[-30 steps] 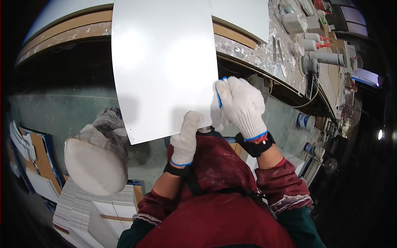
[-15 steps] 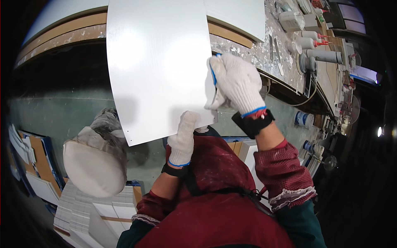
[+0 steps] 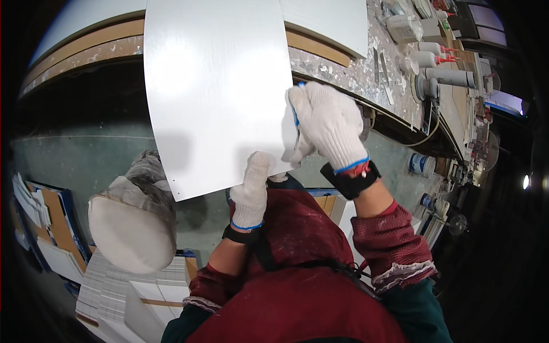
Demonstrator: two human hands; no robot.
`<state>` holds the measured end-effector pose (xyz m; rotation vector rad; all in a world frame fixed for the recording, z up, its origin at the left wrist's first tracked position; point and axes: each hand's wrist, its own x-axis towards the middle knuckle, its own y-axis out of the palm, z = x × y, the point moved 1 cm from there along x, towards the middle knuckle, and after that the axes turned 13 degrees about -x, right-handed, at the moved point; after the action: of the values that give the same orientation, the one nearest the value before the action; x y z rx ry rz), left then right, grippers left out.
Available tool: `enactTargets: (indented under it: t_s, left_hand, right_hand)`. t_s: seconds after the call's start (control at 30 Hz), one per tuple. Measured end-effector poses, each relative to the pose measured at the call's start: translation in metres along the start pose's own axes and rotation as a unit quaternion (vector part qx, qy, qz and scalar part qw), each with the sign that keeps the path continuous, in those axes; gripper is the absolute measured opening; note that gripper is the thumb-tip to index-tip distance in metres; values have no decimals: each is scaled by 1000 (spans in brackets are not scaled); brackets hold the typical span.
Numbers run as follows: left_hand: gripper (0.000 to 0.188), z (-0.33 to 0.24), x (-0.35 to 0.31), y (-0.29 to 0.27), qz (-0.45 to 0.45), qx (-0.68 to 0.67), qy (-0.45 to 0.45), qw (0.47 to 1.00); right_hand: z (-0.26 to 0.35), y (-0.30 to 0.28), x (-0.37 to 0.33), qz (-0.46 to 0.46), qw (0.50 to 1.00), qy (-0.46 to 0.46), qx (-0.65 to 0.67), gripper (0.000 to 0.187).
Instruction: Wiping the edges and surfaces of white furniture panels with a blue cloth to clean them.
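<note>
A long, glossy white panel reaches from the workbench out over its edge toward me. A small hole or two shows near its near left corner. My left hand, in a white knit glove, grips the panel's near edge with the thumb on top and the fingers hidden underneath. Beside the panel's right edge, my gloved right hand is closed round a flat piece with a blue edge and holds it against that edge. Most of this piece is covered by the hand, so its kind is unclear.
Paint-spattered workbench ahead, bearing another white board. White bottles with red tips, a white tub and a grey power tool lie at right. A padded round stool and stacked panels stand at left.
My right hand has slid a little toward me along the panel's right edge with the blue-edged piece. The panel has shifted slightly left. My left hand keeps its grip.
</note>
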<state>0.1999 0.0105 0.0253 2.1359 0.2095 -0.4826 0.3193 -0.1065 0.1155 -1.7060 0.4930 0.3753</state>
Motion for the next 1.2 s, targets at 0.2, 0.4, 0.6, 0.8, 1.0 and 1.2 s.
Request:
enactTargets:
  t_s: [0.2, 0.4, 0.6, 0.8, 1.0, 1.2]
  left_hand:
    - [33, -5, -2, 2, 2, 30, -15, 999]
    - [30, 12, -1, -18, -1, 0, -25, 1000]
    - [41, 2, -4, -10, -2, 34, -43, 999]
    - [28, 3, -5, -20, -13, 19, -30, 999]
    - [41, 21, -10, -24, -33, 91, -8, 995]
    - [22, 6, -9, -16, -42, 12, -53, 998]
  right_hand:
    - [-11, 6, 12, -185, 964, -143, -125, 23]
    - [-6, 11, 5, -176, 979, -84, -59, 29]
    - [-5, 0, 26, -154, 982, -107, -24, 50]
    - [2, -13, 12, -41, 998, 18, 40, 48]
    - [-39, 3, -36, -28, 836, 79, 542, 33]
    - [-18, 1, -28, -29, 933, 75, 351, 36]
